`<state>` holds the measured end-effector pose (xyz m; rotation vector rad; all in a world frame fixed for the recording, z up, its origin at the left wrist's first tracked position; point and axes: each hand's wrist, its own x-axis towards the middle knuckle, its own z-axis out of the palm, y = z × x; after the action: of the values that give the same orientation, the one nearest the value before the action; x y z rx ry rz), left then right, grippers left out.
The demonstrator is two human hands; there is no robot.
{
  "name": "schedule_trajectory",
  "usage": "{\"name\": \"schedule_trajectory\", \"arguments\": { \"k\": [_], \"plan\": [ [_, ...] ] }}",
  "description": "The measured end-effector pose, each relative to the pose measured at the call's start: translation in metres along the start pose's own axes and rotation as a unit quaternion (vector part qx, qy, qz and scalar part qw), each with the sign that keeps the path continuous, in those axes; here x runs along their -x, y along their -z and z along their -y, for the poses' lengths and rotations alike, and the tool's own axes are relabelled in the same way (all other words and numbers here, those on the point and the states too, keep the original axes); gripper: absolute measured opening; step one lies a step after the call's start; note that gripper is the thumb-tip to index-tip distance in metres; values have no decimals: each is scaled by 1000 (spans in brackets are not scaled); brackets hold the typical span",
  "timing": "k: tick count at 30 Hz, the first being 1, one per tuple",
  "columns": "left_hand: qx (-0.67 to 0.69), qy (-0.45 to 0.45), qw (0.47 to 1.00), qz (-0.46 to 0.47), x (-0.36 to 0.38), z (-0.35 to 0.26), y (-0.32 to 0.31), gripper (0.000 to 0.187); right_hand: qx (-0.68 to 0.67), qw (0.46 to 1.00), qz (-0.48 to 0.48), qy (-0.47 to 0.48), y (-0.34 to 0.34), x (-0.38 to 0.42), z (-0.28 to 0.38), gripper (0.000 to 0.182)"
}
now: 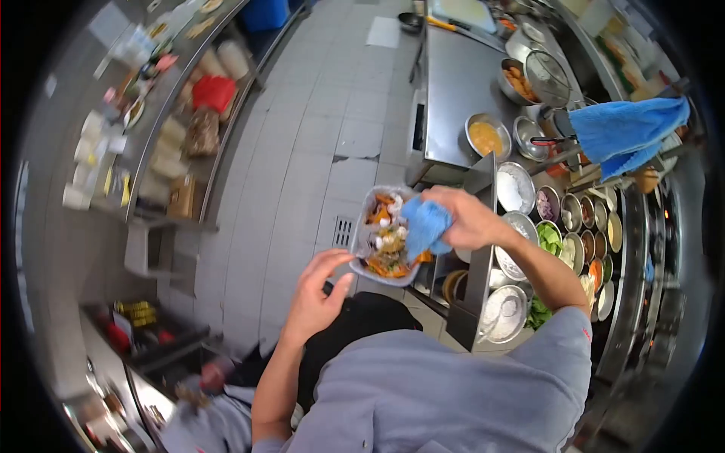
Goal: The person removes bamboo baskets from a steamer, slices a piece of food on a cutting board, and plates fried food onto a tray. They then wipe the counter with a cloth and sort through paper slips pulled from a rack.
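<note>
My right hand (pixel 470 219) grips a crumpled blue cloth (pixel 427 226) over the right part of a plastic tub (pixel 414 277). Orange, brown and white food scraps (pixel 389 240) lie in the tub. My left hand (pixel 321 291) is beside the tub's left edge, fingers spread, with nothing in it. Whether its fingertips touch the rim cannot be made out. Part of the tub's right side is hidden by the cloth.
At the right, a steel counter (pixel 453 98) carries a bowl of yellow liquid (pixel 485 137), and metal bowls of ingredients line the station. A blue towel (pixel 630 132) hangs there. Shelves (pixel 170 113) stand left. Another person (pixel 208 423) is at lower left.
</note>
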<state>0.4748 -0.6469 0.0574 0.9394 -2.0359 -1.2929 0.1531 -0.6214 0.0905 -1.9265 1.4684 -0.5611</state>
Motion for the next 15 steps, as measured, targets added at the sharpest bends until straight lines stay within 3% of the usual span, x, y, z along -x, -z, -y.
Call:
{"name": "schedule_trajectory", "arguments": {
  "k": [2,4,6,12,15],
  "plan": [
    [11,0,1000,17,-32,19,39,27,-34,992,-112,-40,12,-21,-16,41],
    [15,4,999,39,-62,38,72,27,-66,980,-163,-93,22,-42,-30,35],
    [11,2,998,65,-97,59,99,27,30,964,-204,-170,35,-62,-40,29],
    [-85,15,993,79,-215,142,188,26,162,894,-378,-178,101,-154,-81,30],
    [-195,29,979,47,-266,212,231,21,296,806,-402,-319,141,-199,-152,43]
  ]
}}
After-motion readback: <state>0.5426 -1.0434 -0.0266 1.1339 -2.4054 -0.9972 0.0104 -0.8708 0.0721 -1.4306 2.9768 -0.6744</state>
